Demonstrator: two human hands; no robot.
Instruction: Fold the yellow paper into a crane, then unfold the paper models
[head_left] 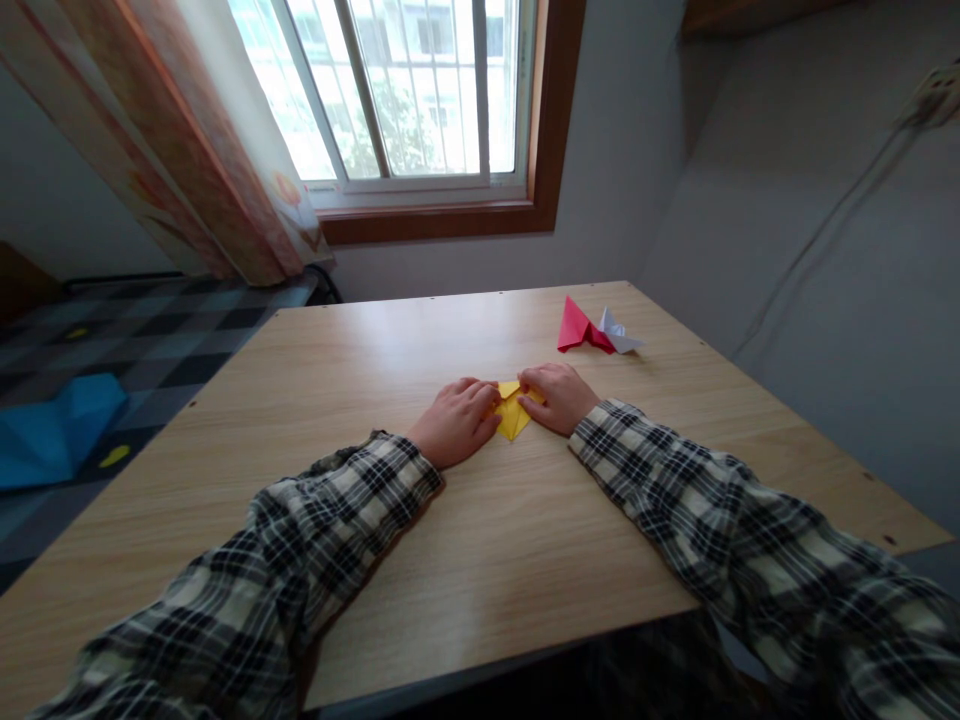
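Observation:
A small folded piece of yellow origami paper [513, 418] lies on the wooden table, its pointed end toward me. My left hand [459, 420] grips its left side, fingers closed and bent over the edge. On the opposite side, my right hand [556, 396] pinches the paper's right edge between thumb and fingers. The upper part of the paper is folded into a flap, and both side corners are hidden under my fingers.
Behind my right hand stand a red folded paper [576, 326] and a white folded paper [616, 332], touching or nearly so. Left of the table [375, 345], a blue paper [64, 425] lies on a checked cloth [172, 350]. Beyond are a curtain [187, 130] and window.

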